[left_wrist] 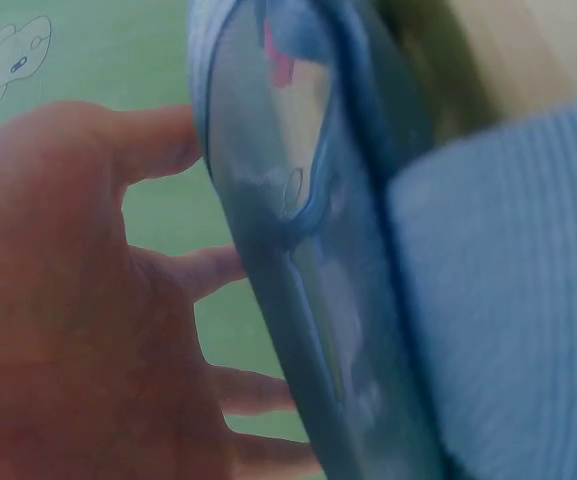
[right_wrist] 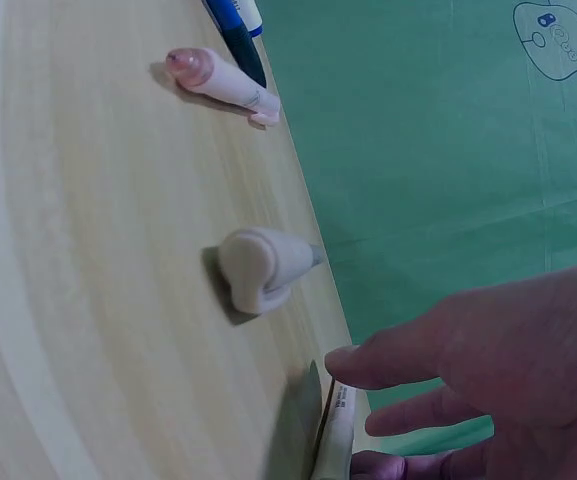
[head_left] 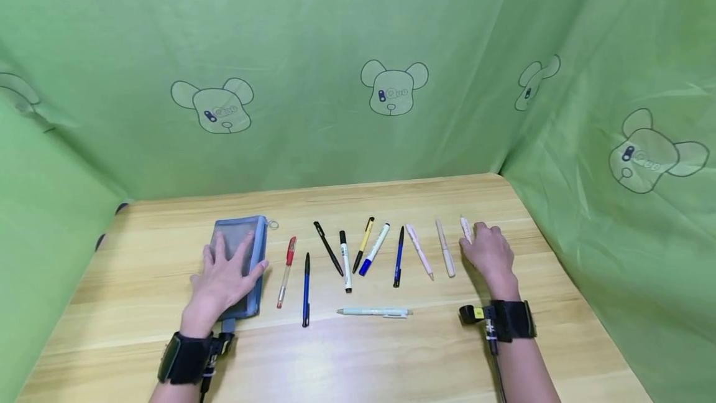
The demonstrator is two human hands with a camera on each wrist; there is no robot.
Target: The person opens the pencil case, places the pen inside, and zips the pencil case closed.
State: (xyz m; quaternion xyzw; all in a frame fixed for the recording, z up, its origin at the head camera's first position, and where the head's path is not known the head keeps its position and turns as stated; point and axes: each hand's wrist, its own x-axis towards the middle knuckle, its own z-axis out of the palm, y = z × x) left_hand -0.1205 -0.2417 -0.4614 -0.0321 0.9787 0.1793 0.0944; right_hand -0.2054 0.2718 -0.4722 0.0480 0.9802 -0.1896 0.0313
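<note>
A blue pencil case with a see-through panel lies flat at the left of the table. My left hand rests on it with fingers spread; in the left wrist view the fingertips touch its surface. At the right end of a row of pens, my right hand pinches a white pen between thumb and fingers. Part of that pen is hidden by the hand in the head view. Left of this hand lies a beige pen, then a pale pink pen.
Between the hands lie a red-capped pen, blue pens, a black pen, a yellow-and-black pen and white markers. A light blue pen lies crosswise nearer me. Green cloth walls the table's back and sides.
</note>
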